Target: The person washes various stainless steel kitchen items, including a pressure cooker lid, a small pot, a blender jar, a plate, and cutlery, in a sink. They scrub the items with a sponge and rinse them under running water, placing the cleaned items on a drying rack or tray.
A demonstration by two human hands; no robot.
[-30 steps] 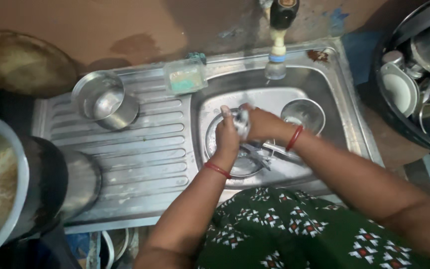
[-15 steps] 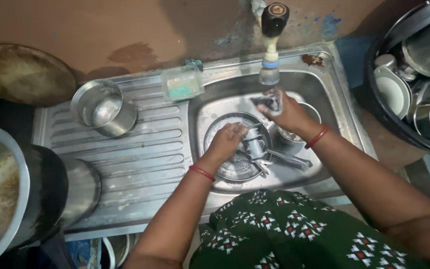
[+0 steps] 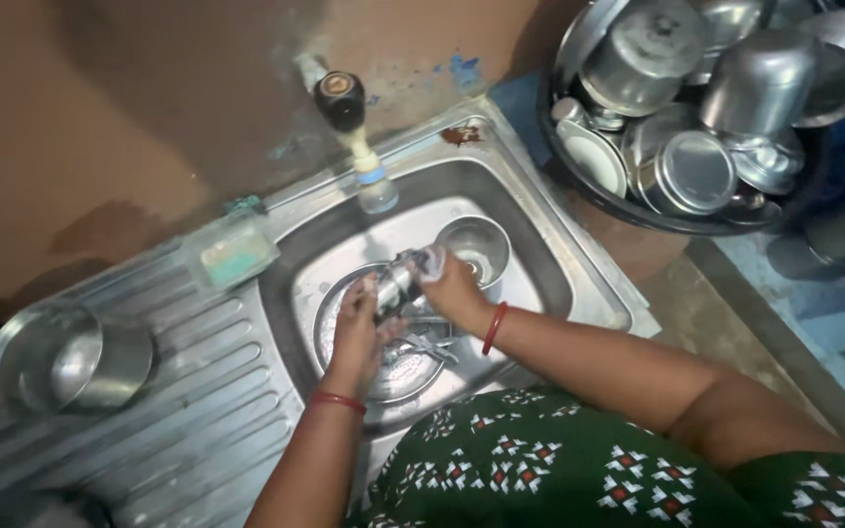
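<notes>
Both my hands are over the steel sink basin (image 3: 540, 264), under the tap (image 3: 354, 137). My left hand (image 3: 356, 328) grips a small steel cup (image 3: 398, 279) lying on its side. My right hand (image 3: 452, 284) presses a pale scrub pad (image 3: 429, 260) against the cup's far end. Below the hands a round steel plate (image 3: 393, 367) lies in the basin with some cutlery on it. A small steel bowl (image 3: 476, 246) sits at the basin's back right.
A steel pot (image 3: 61, 357) stands on the ribbed drainboard (image 3: 198, 411) at left. A soap dish with a green bar (image 3: 235, 256) sits on the sink's back rim. A black tub (image 3: 638, 210) of several steel vessels stands at upper right.
My right hand came back from the tap to the cup, and both hands now meet on it. The camera view has shifted left and tilted.
</notes>
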